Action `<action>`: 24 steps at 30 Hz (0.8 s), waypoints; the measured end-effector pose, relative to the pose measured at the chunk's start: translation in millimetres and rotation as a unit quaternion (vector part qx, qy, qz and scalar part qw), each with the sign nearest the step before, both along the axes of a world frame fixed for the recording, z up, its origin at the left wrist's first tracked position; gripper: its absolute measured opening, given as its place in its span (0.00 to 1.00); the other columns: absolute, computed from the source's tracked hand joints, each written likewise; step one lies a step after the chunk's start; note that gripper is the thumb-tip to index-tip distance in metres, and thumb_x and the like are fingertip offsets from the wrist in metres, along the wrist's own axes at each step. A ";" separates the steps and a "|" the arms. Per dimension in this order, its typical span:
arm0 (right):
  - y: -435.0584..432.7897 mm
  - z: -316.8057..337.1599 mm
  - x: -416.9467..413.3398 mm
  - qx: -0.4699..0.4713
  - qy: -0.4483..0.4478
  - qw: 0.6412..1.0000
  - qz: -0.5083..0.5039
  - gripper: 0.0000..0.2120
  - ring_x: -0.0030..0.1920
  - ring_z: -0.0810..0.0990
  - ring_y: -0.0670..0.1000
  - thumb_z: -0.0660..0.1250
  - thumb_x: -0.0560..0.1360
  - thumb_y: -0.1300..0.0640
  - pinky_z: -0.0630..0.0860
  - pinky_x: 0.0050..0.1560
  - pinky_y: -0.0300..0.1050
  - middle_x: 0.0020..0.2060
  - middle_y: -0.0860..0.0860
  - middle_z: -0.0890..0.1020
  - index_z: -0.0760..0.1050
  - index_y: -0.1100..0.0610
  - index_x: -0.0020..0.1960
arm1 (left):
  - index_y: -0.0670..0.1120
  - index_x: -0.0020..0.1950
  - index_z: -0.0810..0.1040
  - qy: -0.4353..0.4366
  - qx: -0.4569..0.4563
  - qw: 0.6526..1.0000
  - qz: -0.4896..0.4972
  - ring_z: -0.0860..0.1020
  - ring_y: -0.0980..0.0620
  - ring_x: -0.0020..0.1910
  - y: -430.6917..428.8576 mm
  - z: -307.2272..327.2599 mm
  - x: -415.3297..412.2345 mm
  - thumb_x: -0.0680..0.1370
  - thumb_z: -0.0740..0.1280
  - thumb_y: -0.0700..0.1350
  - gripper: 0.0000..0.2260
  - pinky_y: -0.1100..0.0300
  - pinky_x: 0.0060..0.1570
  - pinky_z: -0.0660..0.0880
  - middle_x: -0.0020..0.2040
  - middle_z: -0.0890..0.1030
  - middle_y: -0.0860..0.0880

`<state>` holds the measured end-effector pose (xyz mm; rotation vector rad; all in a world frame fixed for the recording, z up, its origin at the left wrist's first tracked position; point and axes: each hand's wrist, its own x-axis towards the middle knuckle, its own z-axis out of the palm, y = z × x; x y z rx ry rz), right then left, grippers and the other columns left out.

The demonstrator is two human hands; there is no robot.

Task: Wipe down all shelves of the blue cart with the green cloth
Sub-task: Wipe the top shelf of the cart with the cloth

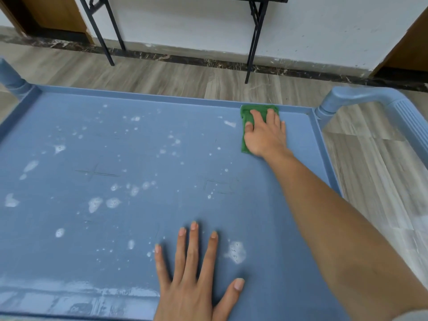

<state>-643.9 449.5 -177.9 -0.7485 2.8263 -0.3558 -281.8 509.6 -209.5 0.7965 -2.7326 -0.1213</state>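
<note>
— Where's the cloth got to?

— The green cloth is in the far right corner of the top shelf, tight against the far rim and close to the post that carries the handle. The right hand lies flat on it, fingers stretched out and pressing down rather than bunching it up.

— And the other hand?

— The left hand is spread flat on the bare shelf by the near edge, fingers apart and holding nothing. I'd say it's bracing the blue cart.

— Much done, do you reckon?

— Hardly any, by the look of it. White foam spots are scattered over the middle and the whole left half, there's a blob just right of the left hand, and a pale smear runs along the near left edge. Only the strip along the right side looks plain blue.

— The lower shelves?

— Can't see them from here, so I can't say. I'd guess they're all waiting, since this top one is nowhere near finished.
</note>
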 end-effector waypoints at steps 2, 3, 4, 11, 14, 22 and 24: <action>-6.7 -1.3 -7.6 -0.010 0.013 1.000 -0.004 0.26 0.80 0.47 0.57 0.46 0.82 0.46 0.42 0.79 0.58 0.81 0.59 0.48 0.55 0.46 0.79 | 0.47 0.75 0.74 0.007 0.003 1.000 -0.001 0.68 0.38 0.77 -1.9 0.1 -3.3 0.79 0.53 0.70 0.34 0.27 0.71 0.60 0.78 0.69 0.41; -7.6 -2.2 -7.6 -0.009 0.018 1.000 -0.004 0.26 0.80 0.47 0.57 0.45 0.82 0.46 0.43 0.79 0.58 0.81 0.59 0.49 0.55 0.47 0.79 | 0.47 0.75 0.73 0.009 0.003 1.000 -0.002 0.67 0.38 0.77 -3.1 0.1 -4.3 0.80 0.54 0.69 0.34 0.27 0.71 0.60 0.78 0.68 0.41; -5.9 -4.0 -4.9 -0.003 0.020 1.000 -0.004 0.26 0.80 0.47 0.57 0.45 0.82 0.46 0.43 0.79 0.58 0.81 0.59 0.49 0.54 0.47 0.79 | 0.47 0.76 0.73 0.008 0.007 1.000 -0.003 0.66 0.38 0.77 -3.1 0.7 -3.8 0.80 0.54 0.69 0.34 0.27 0.72 0.59 0.79 0.67 0.41; 37.2 -5.7 60.8 -0.001 0.016 1.000 0.023 0.26 0.80 0.48 0.57 0.46 0.82 0.45 0.43 0.79 0.56 0.81 0.57 0.50 0.54 0.46 0.80 | 0.47 0.80 0.66 -0.024 0.048 0.998 -0.012 0.59 0.40 0.81 -3.2 8.6 -2.8 0.82 0.52 0.69 0.35 0.27 0.74 0.55 0.82 0.60 0.42; 80.2 -8.2 121.4 -0.005 0.036 0.998 0.048 0.28 0.80 0.51 0.57 0.44 0.81 0.43 0.46 0.79 0.57 0.81 0.57 0.53 0.56 0.46 0.80 | 0.48 0.81 0.64 -0.031 0.064 0.997 -0.023 0.57 0.41 0.82 -2.2 10.2 -1.1 0.82 0.50 0.69 0.35 0.27 0.74 0.54 0.83 0.58 0.43; 182.8 -9.0 259.0 -0.008 0.058 0.996 0.074 0.27 0.80 0.53 0.56 0.49 0.82 0.46 0.55 0.78 0.60 0.80 0.57 0.57 0.60 0.49 0.79 | 0.45 0.81 0.63 -0.039 0.070 0.996 -0.030 0.54 0.40 0.82 -3.7 14.4 -4.1 0.83 0.48 0.69 0.36 0.28 0.75 0.49 0.83 0.56 0.41; 191.4 -9.7 275.2 -0.005 0.050 0.996 0.073 0.27 0.80 0.52 0.55 0.48 0.82 0.45 0.54 0.78 0.59 0.80 0.56 0.55 0.59 0.48 0.80 | 0.46 0.82 0.61 -0.042 0.079 0.996 -0.021 0.51 0.40 0.83 -4.6 16.2 -2.5 0.83 0.47 0.69 0.36 0.27 0.75 0.49 0.84 0.54 0.41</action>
